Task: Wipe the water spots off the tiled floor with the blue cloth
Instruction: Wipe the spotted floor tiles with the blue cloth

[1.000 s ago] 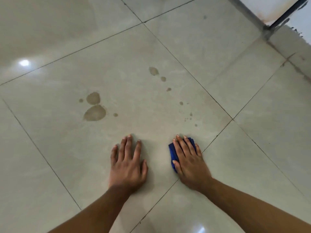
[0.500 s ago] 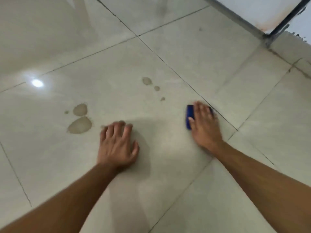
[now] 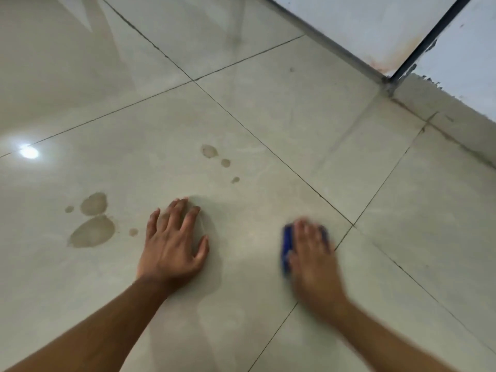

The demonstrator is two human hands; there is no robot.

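Note:
My right hand [image 3: 312,253] lies flat on the folded blue cloth [image 3: 286,248] and presses it to the pale tiled floor [image 3: 268,116]; the hand is blurred with motion and covers most of the cloth. My left hand [image 3: 173,241] rests palm down on the same tile, fingers spread, holding nothing. Two large water spots [image 3: 92,230] and small drops lie just left of my left hand. A line of three smaller water spots [image 3: 210,151] sits farther away, between and beyond both hands.
A white wall [image 3: 362,25] with a dark vertical frame [image 3: 426,41] and a rust stain stands at the far right. A low tiled skirting [image 3: 442,114] runs along the floor's right edge. Dark grout lines cross the floor; a lamp's reflection [image 3: 28,152] shines at left.
My right hand pushed the cloth away over the small drops near the grout line, then pulled it back toward me. Those small drops are gone. My left hand stayed flat on the tile.

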